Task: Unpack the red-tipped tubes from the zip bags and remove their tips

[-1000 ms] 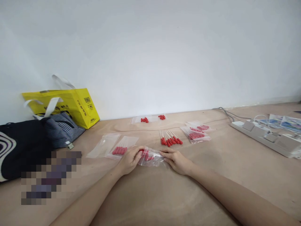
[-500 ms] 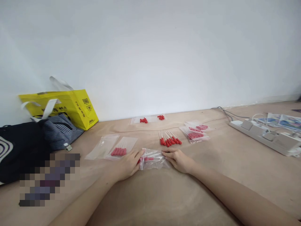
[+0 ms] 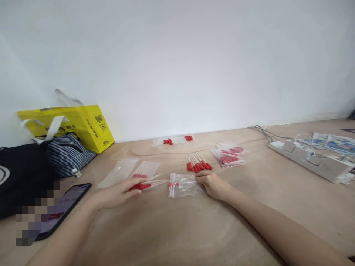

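Observation:
My left hand (image 3: 120, 191) is closed around several thin white sticks with red ends (image 3: 144, 186); their white stems point right toward a clear zip bag (image 3: 186, 187). This bag lies flat in front of me, with small red pieces (image 3: 173, 184) at its left end. On its right edge are the closed fingers of my right hand (image 3: 213, 185), pinching the plastic. A fan of loose red-ended sticks (image 3: 198, 164) lies just beyond the bag. Partly behind my left hand is a bag with red-ended sticks in it (image 3: 148, 168), beside a flat clear bag (image 3: 118, 173).
Filled bags (image 3: 229, 157) are stacked at the right, near a white power strip (image 3: 310, 160) with plugs and cables. By the wall lies a clear bag with red pieces (image 3: 177, 140). At left are a phone (image 3: 65, 207), a yellow bag (image 3: 97, 129) and a striped pouch (image 3: 69, 155).
My left hand has left the clear bag and moved left, now with red-ended sticks in its fingers. The right hand stays at the bag's right edge. The view has shifted slightly.

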A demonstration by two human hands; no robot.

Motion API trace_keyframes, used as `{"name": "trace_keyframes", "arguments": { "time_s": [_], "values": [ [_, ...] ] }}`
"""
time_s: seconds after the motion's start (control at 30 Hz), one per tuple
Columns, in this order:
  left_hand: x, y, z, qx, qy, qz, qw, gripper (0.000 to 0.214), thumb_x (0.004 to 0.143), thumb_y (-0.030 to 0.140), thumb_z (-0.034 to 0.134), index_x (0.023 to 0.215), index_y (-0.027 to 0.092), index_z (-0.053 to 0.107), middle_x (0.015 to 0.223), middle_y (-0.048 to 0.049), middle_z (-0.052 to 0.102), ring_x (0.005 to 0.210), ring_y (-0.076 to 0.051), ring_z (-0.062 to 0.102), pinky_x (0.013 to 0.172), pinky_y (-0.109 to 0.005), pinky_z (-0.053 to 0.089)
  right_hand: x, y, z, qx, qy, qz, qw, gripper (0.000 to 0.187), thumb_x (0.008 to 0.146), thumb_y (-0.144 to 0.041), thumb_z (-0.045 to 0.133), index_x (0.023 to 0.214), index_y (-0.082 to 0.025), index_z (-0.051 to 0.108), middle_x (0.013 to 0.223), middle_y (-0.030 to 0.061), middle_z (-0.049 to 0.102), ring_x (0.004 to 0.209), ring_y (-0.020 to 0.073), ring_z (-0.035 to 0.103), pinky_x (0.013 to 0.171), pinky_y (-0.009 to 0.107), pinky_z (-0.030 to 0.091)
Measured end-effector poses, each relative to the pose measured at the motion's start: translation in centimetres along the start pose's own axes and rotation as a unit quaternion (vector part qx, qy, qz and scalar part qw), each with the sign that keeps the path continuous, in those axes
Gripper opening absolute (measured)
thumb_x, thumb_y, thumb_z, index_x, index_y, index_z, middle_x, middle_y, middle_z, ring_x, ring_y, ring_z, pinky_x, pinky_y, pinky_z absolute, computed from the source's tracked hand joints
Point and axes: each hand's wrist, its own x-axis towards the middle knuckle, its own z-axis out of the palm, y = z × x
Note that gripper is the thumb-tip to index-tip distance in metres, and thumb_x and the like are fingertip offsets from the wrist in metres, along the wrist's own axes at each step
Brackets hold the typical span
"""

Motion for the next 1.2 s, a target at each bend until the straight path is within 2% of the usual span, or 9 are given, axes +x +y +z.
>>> {"name": "trace_keyframes", "arguments": {
  "time_s": [0.17, 0.27, 0.37, 0.47, 0.53, 0.67, 0.8, 1.0, 1.2],
  "values": [
    [2.9, -0.8, 0.1, -0.116, 0.026, -0.086, 0.989, 0.040, 0.071, 0.047, 0.050, 0.103, 0.022, 0.054, 0.085, -0.0013, 0.062, 0.078, -0.016, 0.056, 0.060, -0.022, 0.045, 0.0, 0.0, -0.1, -0.006, -0.014, -0.002, 1.000, 0.026, 0.076, 0.000, 0.040, 0.074, -0.015, 0.061, 0.094, 0.0089, 0.061, 0.089, 0.0163, 0.056, 0.076, 0.025, 0.043],
    [6.4, 0.3, 1.5, -0.175, 0.032, -0.135, 0.975, 0.032, 0.072, 0.043, 0.050, 0.089, 0.017, 0.054, 0.061, 0.0045, 0.051, 0.053, -0.010, 0.049, 0.045, -0.018, 0.038, 0.0, 0.1, -0.1, -0.010, -0.010, -0.003, 1.000, 0.025, 0.077, -0.001, 0.040, 0.073, -0.015, 0.061, 0.094, 0.0097, 0.061, 0.090, 0.0169, 0.055, 0.076, 0.025, 0.043],
    [10.0, 1.9, 3.2, -0.191, 0.059, -0.185, 0.962, 0.019, 0.075, 0.033, 0.051, 0.078, 0.014, 0.052, 0.055, 0.0057, 0.046, 0.048, -0.007, 0.045, 0.045, -0.017, 0.035, 0.0, 0.1, 0.0, -0.014, -0.017, -0.007, 1.000, 0.026, 0.077, -0.001, 0.039, 0.073, -0.015, 0.060, 0.090, 0.0091, 0.061, 0.088, 0.0162, 0.055, 0.076, 0.025, 0.043],
    [13.1, 3.5, 4.8, -0.194, 0.055, -0.220, 0.954, 0.016, 0.079, 0.027, 0.050, 0.078, 0.011, 0.053, 0.059, 0.0023, 0.050, 0.051, -0.008, 0.048, 0.049, -0.020, 0.040, 0.1, 0.1, -0.1, -0.017, -0.017, -0.012, 1.000, 0.026, 0.078, -0.001, 0.038, 0.074, -0.015, 0.060, 0.090, 0.0091, 0.061, 0.089, 0.0160, 0.055, 0.076, 0.025, 0.042],
    [14.6, 4.3, 5.6, -0.196, 0.048, -0.245, 0.948, 0.021, 0.081, 0.027, 0.050, 0.089, 0.009, 0.054, 0.078, -0.0040, 0.058, 0.066, -0.012, 0.055, 0.059, -0.026, 0.046, 0.1, 0.0, -0.2, -0.018, -0.015, -0.013, 1.000, 0.025, 0.078, -0.001, 0.038, 0.074, -0.015, 0.060, 0.089, 0.0093, 0.061, 0.088, 0.0161, 0.055, 0.075, 0.025, 0.042],
    [16.4, 5.5, 6.7, -0.201, 0.042, -0.270, 0.941, 0.032, 0.083, 0.031, 0.048, 0.111, 0.015, 0.047, 0.111, -0.0074, 0.051, 0.094, -0.018, 0.053, 0.078, -0.039, 0.046, 0.1, -0.2, -0.3, -0.022, -0.016, -0.009, 1.000, 0.025, 0.078, -0.002, 0.038, 0.071, -0.014, 0.059, 0.088, 0.0096, 0.061, 0.083, 0.0158, 0.055, 0.074, 0.025, 0.043],
    [17.0, 6.1, 7.3, -0.194, 0.060, -0.258, 0.944, 0.029, 0.081, 0.031, 0.050, 0.103, 0.012, 0.051, 0.099, -0.0068, 0.056, 0.082, -0.016, 0.057, 0.069, -0.033, 0.049, 0.2, -0.2, -0.3, -0.017, -0.015, -0.011, 1.000, 0.025, 0.077, -0.001, 0.038, 0.075, -0.014, 0.060, 0.092, 0.0105, 0.060, 0.088, 0.0167, 0.055, 0.075, 0.025, 0.043],
    [15.7, 6.8, 6.2, -0.137, 0.112, -0.187, 0.966, 0.026, 0.076, 0.033, 0.051, 0.063, 0.011, 0.057, 0.055, -0.0014, 0.055, 0.054, -0.014, 0.056, 0.052, -0.024, 0.044, 0.2, -0.3, -0.3, -0.018, -0.017, -0.014, 1.000, 0.025, 0.076, -0.001, 0.039, 0.074, -0.014, 0.061, 0.090, 0.0105, 0.061, 0.088, 0.0167, 0.055, 0.075, 0.026, 0.042],
    [9.0, 4.8, 5.3, -0.056, 0.216, -0.068, 0.972, 0.013, 0.073, 0.025, 0.049, 0.077, 0.018, 0.058, 0.079, -0.0025, 0.060, 0.080, -0.017, 0.054, 0.073, -0.028, 0.041, 0.1, -0.3, -0.3, -0.029, -0.023, -0.008, 0.999, 0.025, 0.078, -0.002, 0.039, 0.074, -0.014, 0.061, 0.090, 0.0096, 0.060, 0.086, 0.0158, 0.056, 0.073, 0.024, 0.043]
  ]
}}
